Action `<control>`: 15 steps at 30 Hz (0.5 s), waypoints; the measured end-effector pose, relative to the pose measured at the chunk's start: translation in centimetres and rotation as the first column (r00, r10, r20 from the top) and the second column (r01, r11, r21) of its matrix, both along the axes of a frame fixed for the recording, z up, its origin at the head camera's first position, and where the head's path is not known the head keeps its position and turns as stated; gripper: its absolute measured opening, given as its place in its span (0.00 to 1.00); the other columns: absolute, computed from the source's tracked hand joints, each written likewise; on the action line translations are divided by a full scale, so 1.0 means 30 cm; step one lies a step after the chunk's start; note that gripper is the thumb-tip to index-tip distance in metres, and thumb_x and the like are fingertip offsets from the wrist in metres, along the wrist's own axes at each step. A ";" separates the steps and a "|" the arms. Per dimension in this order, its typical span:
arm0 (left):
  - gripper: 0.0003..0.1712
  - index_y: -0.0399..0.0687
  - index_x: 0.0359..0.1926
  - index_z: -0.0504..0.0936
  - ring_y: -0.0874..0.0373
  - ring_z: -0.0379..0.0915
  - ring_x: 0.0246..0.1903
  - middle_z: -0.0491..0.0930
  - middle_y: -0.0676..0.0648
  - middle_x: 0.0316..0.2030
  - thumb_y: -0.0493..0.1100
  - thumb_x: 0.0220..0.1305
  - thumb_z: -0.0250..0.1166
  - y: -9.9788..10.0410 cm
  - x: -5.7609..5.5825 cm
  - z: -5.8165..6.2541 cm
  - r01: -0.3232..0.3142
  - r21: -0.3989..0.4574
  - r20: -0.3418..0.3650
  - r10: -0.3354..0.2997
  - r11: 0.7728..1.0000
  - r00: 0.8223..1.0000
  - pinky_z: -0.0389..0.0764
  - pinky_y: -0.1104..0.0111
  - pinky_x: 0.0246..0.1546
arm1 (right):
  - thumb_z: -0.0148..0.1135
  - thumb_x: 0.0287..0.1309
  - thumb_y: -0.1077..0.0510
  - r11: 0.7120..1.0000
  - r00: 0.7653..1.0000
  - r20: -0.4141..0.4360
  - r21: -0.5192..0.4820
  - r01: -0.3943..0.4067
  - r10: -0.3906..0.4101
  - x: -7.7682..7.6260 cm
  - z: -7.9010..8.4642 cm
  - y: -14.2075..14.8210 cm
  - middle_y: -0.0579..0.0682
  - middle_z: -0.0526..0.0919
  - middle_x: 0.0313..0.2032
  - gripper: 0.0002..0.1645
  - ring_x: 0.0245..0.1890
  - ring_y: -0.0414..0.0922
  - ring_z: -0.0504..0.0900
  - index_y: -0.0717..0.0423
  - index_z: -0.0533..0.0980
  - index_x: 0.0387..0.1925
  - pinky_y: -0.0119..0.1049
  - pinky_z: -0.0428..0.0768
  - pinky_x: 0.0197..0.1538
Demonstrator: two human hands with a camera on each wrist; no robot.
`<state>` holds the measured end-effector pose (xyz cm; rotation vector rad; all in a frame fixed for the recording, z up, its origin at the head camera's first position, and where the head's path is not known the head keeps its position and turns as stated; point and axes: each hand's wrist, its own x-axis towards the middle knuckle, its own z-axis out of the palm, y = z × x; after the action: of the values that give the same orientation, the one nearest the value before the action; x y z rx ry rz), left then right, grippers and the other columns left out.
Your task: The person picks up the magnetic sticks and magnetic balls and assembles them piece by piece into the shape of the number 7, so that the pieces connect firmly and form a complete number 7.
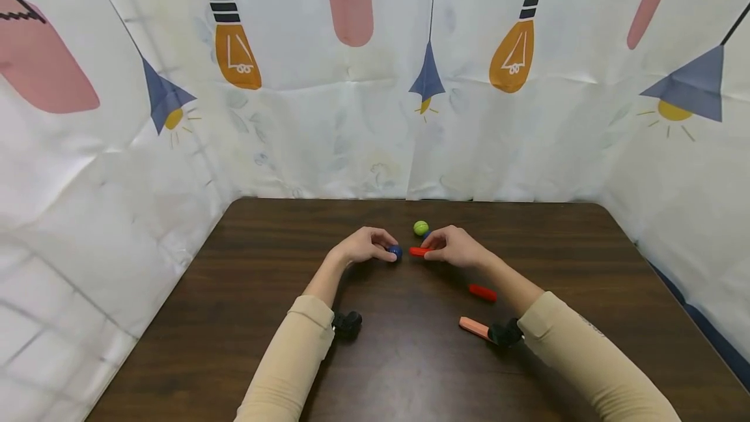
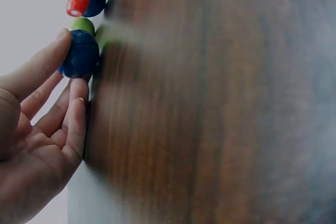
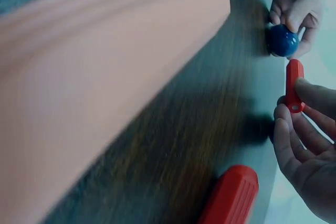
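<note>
My left hand [image 1: 364, 246] pinches a dark blue ball [image 1: 395, 252] between thumb and fingers, close to the tabletop. Facing it, my right hand [image 1: 458, 247] holds a short red ribbed stick [image 1: 418, 251] by thumb and fingertips. A small gap separates the stick's free end from the ball in the head view. Behind them sits a green ball [image 1: 420, 228]. A second blue ball [image 1: 427, 234] lies beside it, partly hidden by the right hand; the left wrist view shows this blue ball [image 2: 95, 3] behind the red stick.
Another red stick [image 1: 482, 292] lies on the dark wooden table [image 1: 263, 266] below the right forearm. Nearer stands a peach-coloured stick [image 1: 473, 327], partly covered by the right wrist camera [image 1: 506, 332]. A printed white curtain [image 1: 328, 135] surrounds the table's far side.
</note>
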<state>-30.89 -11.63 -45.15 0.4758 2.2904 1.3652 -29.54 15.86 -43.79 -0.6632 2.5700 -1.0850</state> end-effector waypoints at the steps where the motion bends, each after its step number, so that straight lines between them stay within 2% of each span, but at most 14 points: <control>1: 0.17 0.44 0.53 0.86 0.52 0.79 0.47 0.84 0.48 0.46 0.40 0.64 0.75 0.001 0.000 0.001 0.000 0.003 0.003 0.000 1.000 1.000 0.77 0.58 0.53 | 0.71 0.65 0.58 1.000 1.000 0.001 0.002 0.005 -0.005 0.000 -0.003 -0.003 0.47 0.87 0.40 0.11 0.41 0.45 0.83 0.57 0.86 0.47 0.42 0.81 0.45; 15: 0.17 0.43 0.53 0.86 0.53 0.80 0.45 0.84 0.48 0.46 0.38 0.64 0.75 0.001 0.009 0.000 -0.010 0.029 0.012 0.010 1.000 1.000 0.78 0.58 0.53 | 0.72 0.64 0.58 1.000 1.000 -0.004 0.000 0.010 -0.010 0.001 -0.027 -0.036 0.45 0.87 0.39 0.10 0.39 0.42 0.83 0.55 0.87 0.46 0.40 0.80 0.45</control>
<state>-30.62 -11.61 -45.14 0.4650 2.2691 1.4048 -29.52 14.79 -44.60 -0.6535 2.5791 -1.0877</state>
